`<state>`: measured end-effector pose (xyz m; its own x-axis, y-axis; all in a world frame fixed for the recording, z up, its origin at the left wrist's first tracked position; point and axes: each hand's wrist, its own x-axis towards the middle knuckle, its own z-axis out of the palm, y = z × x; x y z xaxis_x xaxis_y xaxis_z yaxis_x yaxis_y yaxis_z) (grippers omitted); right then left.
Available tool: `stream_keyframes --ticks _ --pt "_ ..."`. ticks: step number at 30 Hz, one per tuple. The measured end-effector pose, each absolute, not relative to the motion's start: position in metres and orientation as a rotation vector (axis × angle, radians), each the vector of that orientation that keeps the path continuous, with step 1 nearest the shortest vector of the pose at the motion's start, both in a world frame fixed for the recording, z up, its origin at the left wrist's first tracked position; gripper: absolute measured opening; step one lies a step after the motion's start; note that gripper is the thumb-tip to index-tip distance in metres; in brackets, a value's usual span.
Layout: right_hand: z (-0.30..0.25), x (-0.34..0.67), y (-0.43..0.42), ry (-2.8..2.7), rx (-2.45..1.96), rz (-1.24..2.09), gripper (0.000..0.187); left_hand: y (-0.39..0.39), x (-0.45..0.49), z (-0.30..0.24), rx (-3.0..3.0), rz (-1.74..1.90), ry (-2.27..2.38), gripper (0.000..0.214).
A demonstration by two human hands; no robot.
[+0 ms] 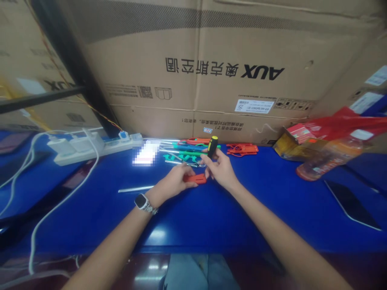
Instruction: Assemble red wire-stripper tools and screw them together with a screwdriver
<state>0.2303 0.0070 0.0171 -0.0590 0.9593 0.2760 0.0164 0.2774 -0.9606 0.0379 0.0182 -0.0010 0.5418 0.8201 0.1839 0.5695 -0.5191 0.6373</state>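
Note:
Closed around the left end of a flat red plastic piece point(198, 178) is my left hand point(173, 181), holding it just above the blue table. My right hand point(220, 167) grips a screwdriver point(212, 146) with a yellow and black handle, its handle end pointing up. The screwdriver's tip is hidden by the fingers. Right-hand fingers are close to the red piece's right end; whether they touch it I cannot tell. Behind the hands lie green plastic parts point(177, 157) and metal rods. Orange-red plastic parts point(242, 149) lie just right of them.
A metal rod point(136, 189) lies left of my left hand. At the left, a white power strip point(90, 150) has plugs and trailing cables. To the right are a drink bottle point(329, 159), a phone point(352, 205) and an opened small box point(290, 145). A large cardboard box point(136, 44) stands behind.

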Motion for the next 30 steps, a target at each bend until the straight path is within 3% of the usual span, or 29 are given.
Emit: stream_keyframes --ticks 6,17,25,30 --pt "0.027 0.245 0.001 -1.546 -0.919 1.194 0.040 0.014 0.037 0.001 2.257 0.691 1.071 0.021" --pt "0.013 0.225 0.005 -1.378 -1.050 0.814 0.039 0.014 0.036 -0.002 2.311 0.714 1.056 0.023" --pt "0.013 0.236 0.002 -1.516 -0.941 1.078 0.046 0.014 0.036 -0.004 2.327 0.686 1.078 0.021" --pt "0.017 0.230 0.007 -1.479 -0.984 1.007 0.044 0.015 0.036 -0.005 2.316 0.721 1.044 0.021"
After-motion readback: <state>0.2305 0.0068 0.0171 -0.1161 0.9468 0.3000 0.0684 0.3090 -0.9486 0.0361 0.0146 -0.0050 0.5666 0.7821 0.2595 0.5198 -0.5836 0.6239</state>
